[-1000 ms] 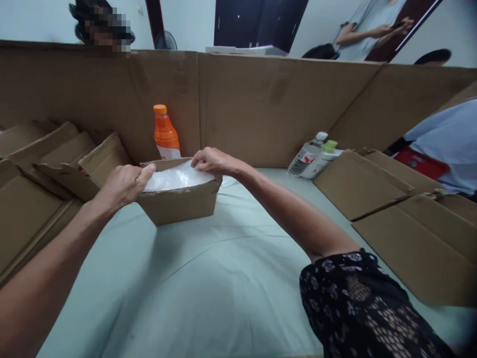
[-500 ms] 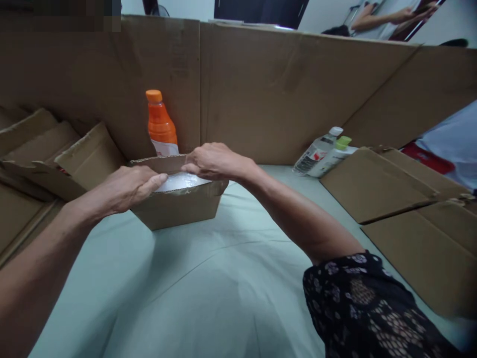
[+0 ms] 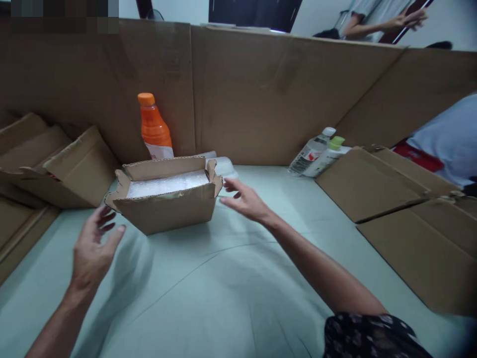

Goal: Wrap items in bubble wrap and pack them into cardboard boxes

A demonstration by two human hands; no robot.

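A small cardboard box (image 3: 167, 213) stands on the pale green cloth with its top flaps up. Inside it lies a sheet of bubble wrap (image 3: 169, 185), flush near the rim. My left hand (image 3: 93, 241) is off the box's front left corner, fingers spread and holding nothing. At the box's right end is my right hand (image 3: 246, 199), fingers apart, thumb and fingertips close to the side flap; whether they touch it I cannot tell. Behind the box stands an orange bottle (image 3: 155, 128), its lower part hidden. Some clear plastic (image 3: 224, 166) lies behind the box's right end.
Cardboard panels (image 3: 238, 94) wall off the back. Several folded cardboard pieces (image 3: 74, 164) lean at the left. A clear water bottle (image 3: 312, 153) and a green-capped bottle (image 3: 328, 156) tilt at the right, beside an open carton (image 3: 395, 199). Another person's arm (image 3: 372, 31) shows beyond the wall.
Both hands have come off the top of the box and moved apart, left toward the lower left, right to the right. The bubble wrap and flaps are now uncovered.
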